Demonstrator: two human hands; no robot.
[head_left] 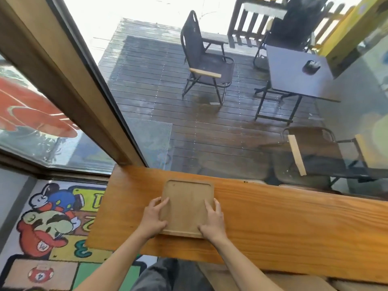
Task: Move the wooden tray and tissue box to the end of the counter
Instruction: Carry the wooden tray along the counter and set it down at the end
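Observation:
A square wooden tray with a raised rim lies flat on the orange wooden counter, close to the counter's left end. My left hand grips the tray's left edge, thumb at the near corner and fingers on the rim. My right hand grips the right edge the same way. No tissue box is in view.
The counter runs along a large window and ends at the left beside a brown window frame. Below the left end lies a colourful cartoon floor mat. Beyond the glass are a wooden deck, folding chairs and a dark table.

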